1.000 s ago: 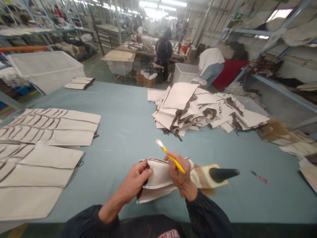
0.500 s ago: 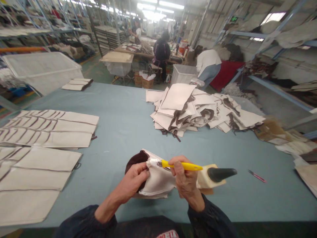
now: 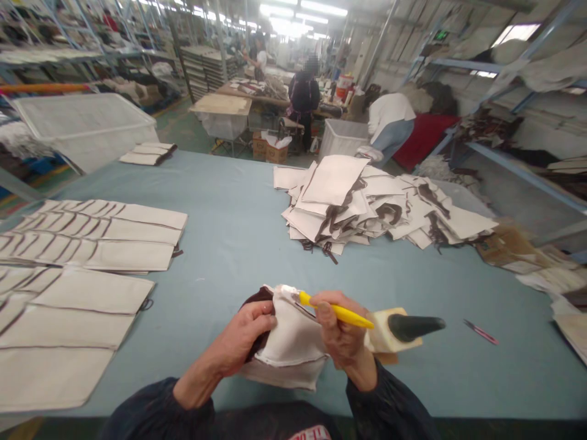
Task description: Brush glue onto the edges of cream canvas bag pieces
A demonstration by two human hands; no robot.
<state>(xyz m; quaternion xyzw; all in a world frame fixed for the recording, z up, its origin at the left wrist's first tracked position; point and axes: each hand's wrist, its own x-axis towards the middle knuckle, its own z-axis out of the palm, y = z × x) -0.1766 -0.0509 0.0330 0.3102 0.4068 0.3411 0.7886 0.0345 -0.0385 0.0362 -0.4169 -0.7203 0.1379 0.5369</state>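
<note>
A cream fabric piece with dark brown lining (image 3: pixel 293 333) is held over the blue-green table. My left hand (image 3: pixel 245 333) pinches its brown-lined edge on the left, thumb on top. My right hand (image 3: pixel 342 327) is closed around the yellow handle of a brush (image 3: pixel 337 310). The white-coated bristles touch the piece's upper edge. Just right of my right hand, a dark cone-shaped object (image 3: pixel 413 327) lies on a pale yellowish block (image 3: pixel 383 336).
Overlapping cream pieces (image 3: pixel 92 305) lie in rows at left. A loose heap of cream pieces (image 3: pixel 339 180) is at the back. Small pink-handled snips (image 3: pixel 481 332) lie at right. Beyond the table are plastic bins (image 3: pixel 87 125) and several people.
The brush tip has moved slightly up along the edge of the piece. The piece has tilted, showing more of its lower layer and less brown lining. The view has shifted a little.
</note>
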